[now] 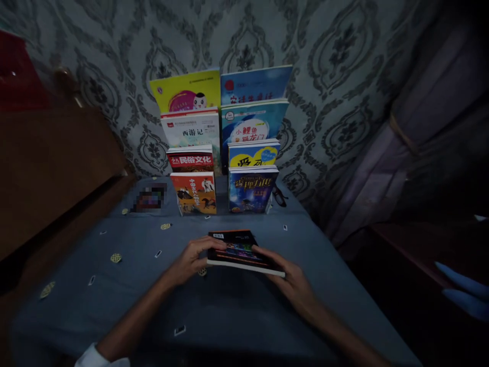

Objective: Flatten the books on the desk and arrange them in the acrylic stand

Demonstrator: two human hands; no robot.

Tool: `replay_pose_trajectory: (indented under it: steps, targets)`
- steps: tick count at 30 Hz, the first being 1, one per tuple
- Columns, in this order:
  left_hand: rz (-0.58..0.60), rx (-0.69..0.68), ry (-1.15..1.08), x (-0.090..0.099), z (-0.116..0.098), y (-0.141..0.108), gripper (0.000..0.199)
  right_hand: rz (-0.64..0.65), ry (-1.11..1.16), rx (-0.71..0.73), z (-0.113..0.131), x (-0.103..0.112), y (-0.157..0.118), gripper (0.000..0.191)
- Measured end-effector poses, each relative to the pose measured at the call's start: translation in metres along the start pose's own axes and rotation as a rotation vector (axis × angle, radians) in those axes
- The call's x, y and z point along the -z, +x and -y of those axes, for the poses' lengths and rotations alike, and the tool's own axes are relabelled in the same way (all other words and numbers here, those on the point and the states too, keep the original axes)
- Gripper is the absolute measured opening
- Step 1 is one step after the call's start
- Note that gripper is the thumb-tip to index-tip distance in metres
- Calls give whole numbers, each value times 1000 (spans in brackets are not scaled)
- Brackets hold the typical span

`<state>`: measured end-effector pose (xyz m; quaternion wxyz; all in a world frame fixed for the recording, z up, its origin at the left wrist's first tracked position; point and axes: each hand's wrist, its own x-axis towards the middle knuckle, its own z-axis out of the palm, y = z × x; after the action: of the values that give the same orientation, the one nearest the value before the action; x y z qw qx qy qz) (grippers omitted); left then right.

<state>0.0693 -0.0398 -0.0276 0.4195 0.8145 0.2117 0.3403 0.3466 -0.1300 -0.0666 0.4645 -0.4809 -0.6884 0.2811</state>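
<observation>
Between my two hands is a dark-covered book (244, 251), held tilted above the blue patterned cloth (145, 295). My left hand (195, 259) grips its left end, fingers on top near a white barcode label. At the other end my right hand (287, 272) is closed round the edge, thumb side on the cover. Just beyond, books stand upright in two stepped columns. An orange book (194, 192) fronts the left column, with red, white and yellow ones behind. A dark blue book (252, 191) fronts the right column, with several blue-toned ones behind it.
Dark-framed glasses (280, 196) lie right of the books. A pixelated object (150, 198) lies to their left. Patterned wallpaper (328, 66) rises behind. A brown wooden panel (57, 173) borders the left side, and a tied curtain (397, 137) hangs on the right.
</observation>
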Motion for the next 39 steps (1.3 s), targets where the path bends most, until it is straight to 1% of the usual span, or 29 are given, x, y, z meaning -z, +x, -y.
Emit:
replay_pose_trajectory:
  steps: [2, 4, 8, 11, 14, 18, 24, 29, 34, 36, 39]
  targets:
    - [-48, 39, -3, 0, -5, 3, 52, -36, 8, 26, 2, -2, 7, 38]
    - [-111, 75, -20, 3, -10, 6, 60, -86, 14, 53, 9, -4, 15, 35]
    - [-238, 83, -99, 10, -19, 6, 69, -138, -22, 149, 26, -15, 30, 36]
    - [-274, 126, -117, 15, -20, 1, 70, -92, -87, 187, 28, -26, 33, 36]
    - [-303, 185, -115, 19, -16, -5, 73, -28, -143, 203, 26, -35, 33, 38]
    - [-326, 208, -91, 24, -5, -8, 79, -43, -173, 236, 25, -44, 42, 41]
    - [-385, 197, -60, 36, 14, -7, 78, -93, -200, 252, 32, -55, 62, 50]
    - [-460, 184, -60, 42, 22, -7, 77, -33, -234, 277, 31, -64, 65, 53]
    - [-508, 206, -25, 44, 18, -2, 77, -86, -260, 200, 23, -71, 73, 52]
    - [-556, 195, 8, 48, 12, 5, 74, -99, -252, 183, 23, -73, 82, 50]
    - [-617, 129, 33, 60, 3, 21, 71, -126, -216, 208, 27, -73, 104, 47]
